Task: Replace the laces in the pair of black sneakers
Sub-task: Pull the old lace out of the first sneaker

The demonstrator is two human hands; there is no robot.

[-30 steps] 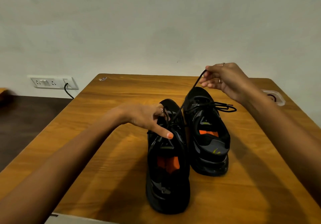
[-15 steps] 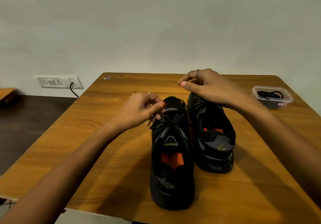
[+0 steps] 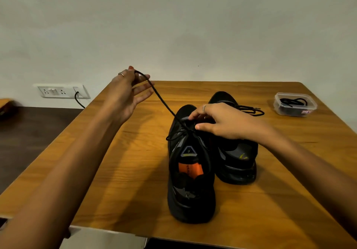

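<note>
Left hand [image 3: 127, 92]: raised above the table's far left, pinching the black lace [image 3: 162, 101] end; other fingers spread.
Lace: taut, running down to the left sneaker [image 3: 190, 171].
Right hand [image 3: 222, 122]: fingertips holding that sneaker's laces.
Right sneaker [image 3: 237, 158]: touching alongside.
Table [image 3: 125, 171]: supports both.

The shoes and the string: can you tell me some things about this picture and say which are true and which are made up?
1. The left hand holds a black lace up in the air. True.
2. The right hand is lifting the plastic box. False: it rests on the left sneaker, fingers at the lacing; the box sits untouched.
3. The plastic box holds black laces. True.
4. Both sneakers lie on the floor. False: the left one and the right sneaker stand on the wooden table.
5. The left sneaker has an orange patch inside. True.
</note>
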